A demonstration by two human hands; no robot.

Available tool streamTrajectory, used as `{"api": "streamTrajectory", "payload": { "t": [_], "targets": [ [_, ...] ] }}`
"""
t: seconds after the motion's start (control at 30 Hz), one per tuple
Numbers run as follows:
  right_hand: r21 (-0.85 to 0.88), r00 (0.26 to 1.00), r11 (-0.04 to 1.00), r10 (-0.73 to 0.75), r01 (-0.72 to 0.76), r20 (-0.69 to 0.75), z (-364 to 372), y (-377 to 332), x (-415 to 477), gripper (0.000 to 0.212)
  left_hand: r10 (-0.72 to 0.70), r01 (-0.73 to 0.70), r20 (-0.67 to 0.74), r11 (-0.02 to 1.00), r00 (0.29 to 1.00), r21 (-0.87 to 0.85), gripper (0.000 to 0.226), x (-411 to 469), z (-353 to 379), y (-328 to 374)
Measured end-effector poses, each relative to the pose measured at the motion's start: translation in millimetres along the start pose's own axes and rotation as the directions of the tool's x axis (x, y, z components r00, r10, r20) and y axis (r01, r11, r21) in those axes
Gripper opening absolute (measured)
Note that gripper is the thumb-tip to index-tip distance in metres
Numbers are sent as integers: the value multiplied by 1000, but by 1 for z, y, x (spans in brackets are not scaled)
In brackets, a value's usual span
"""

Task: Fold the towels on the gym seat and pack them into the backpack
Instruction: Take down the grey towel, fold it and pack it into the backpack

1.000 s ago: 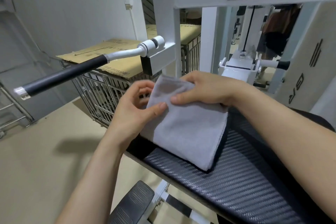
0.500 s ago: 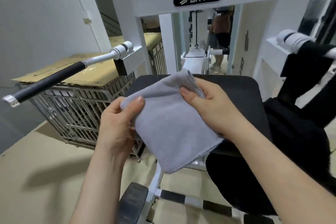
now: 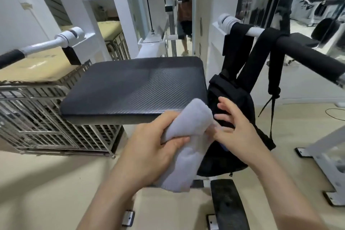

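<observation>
Before black seat [image 3: 134,87], grey towel [image 3: 194,117] looks bunched, thick.

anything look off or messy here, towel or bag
Nothing spilled or damaged. The only untidy thing is the grey towel, squeezed into a loose roll in the left hand rather than flat. The backpack hangs by its straps from the machine's padded bar beside the seat, which looks deliberate.

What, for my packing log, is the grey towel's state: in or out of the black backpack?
Out. The left hand grips the folded grey cloth towel in front of the hanging black fabric backpack.
</observation>
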State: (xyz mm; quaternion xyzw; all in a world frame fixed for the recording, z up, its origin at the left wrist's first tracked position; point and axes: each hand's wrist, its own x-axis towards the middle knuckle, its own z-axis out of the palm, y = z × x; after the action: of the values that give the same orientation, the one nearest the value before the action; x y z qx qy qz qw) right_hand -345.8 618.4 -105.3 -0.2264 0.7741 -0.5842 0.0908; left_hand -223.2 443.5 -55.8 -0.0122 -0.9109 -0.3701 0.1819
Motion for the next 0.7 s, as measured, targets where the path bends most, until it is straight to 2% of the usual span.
{"api": "streamTrajectory", "payload": {
  "t": [0.03,0.07,0.13,0.17,0.2,0.27,0.33,0.37,0.43,0.47,0.5,0.53,0.57,0.6,0.63,0.67,0.7],
  "targets": [
    [-70,992,997,-4,13,124,-14,2,0,86,-6,8,72,1000,997,-29,29,4,3,3],
    [-98,960,994,-12,41,280,-24,3,2,93,-39,53,136,993,990,-104,29,7,8,4],
    [-17,821,999,-21,37,570,-39,8,10,82,-107,175,233,940,966,-292,30,14,25,-1],
    [43,763,999,-21,-8,646,-43,15,13,68,-138,229,263,906,955,-356,31,17,37,-6],
    [67,729,996,3,-67,684,-47,22,17,53,-180,286,281,871,943,-400,31,19,49,-13],
    [-26,685,994,95,-110,722,-56,38,28,28,-292,399,290,801,911,-447,31,22,75,-28],
    [-183,655,981,181,-66,733,-67,59,38,19,-410,506,304,758,860,-411,31,24,104,-43],
    [-258,676,966,207,-26,707,-72,69,44,23,-457,560,329,721,827,-408,29,24,120,-51],
    [-406,793,912,208,53,572,-77,84,55,33,-551,630,308,654,776,-418,17,29,154,-75],
    [-485,850,869,179,101,496,-79,91,60,36,-625,654,214,658,751,-374,13,31,171,-93],
    [-556,884,816,132,160,449,-80,97,64,35,-687,682,92,680,721,-268,19,34,189,-113],
    [-605,900,762,71,230,431,-80,104,70,34,-744,742,21,664,668,-85,31,33,203,-135],
    [-635,905,715,4,295,425,-82,113,77,32,-797,794,-11,601,604,86,46,30,216,-153],
    [-656,904,670,-52,347,425,-83,123,85,29,-854,842,8,515,521,160,58,24,229,-171],
    [-678,901,627,-89,382,425,-86,131,93,25,-885,874,62,466,462,139,64,19,242,-189],
    [-703,900,588,-105,400,424,-88,140,99,22,-893,892,117,444,434,84,66,13,254,-203],
    [-725,902,559,-107,402,418,-89,149,104,20,-883,888,157,455,442,64,65,12,265,-210]
  ]
}}
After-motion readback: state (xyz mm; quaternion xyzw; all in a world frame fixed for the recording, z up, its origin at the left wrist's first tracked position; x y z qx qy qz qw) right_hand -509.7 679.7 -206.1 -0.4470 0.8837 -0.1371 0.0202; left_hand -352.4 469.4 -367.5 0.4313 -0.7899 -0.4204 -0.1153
